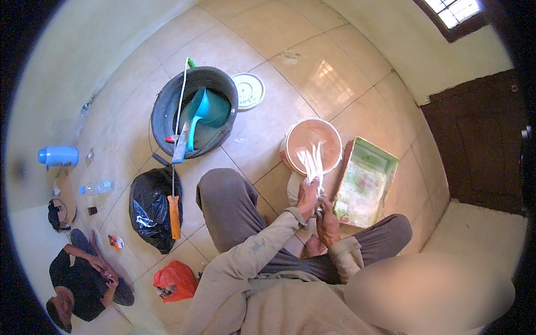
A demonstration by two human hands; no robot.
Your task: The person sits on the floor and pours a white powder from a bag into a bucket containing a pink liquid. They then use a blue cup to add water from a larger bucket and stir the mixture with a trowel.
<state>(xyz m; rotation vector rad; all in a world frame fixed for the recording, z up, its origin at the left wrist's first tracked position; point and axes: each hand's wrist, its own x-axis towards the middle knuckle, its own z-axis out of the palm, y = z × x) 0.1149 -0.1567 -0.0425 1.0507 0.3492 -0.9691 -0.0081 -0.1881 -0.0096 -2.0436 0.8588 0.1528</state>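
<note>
My left hand [307, 199] is closed round a bundle of thin white strips [312, 161], whose upper ends fan out over the near side of a white bucket [286, 146]. The exact kind of strips cannot be made out. Just below and to the right, my right hand [328, 223] has its fingers pinched at the lower end of the bundle, close to the left hand. Inside the bucket is a pinkish-brown surface. To its right lies a paint tray [364, 192], green inside and smeared with white. A pale round thing [294, 188] is partly hidden behind the left hand.
Left stands a black tub [161, 125] with a turquoise dipper [198, 111] and a paint roller [177, 151] across it. Near it are a white lid [249, 91], black plastic bag [151, 209] and red bag [177, 281]. A person [84, 279] sits far left near a blue jug [58, 156].
</note>
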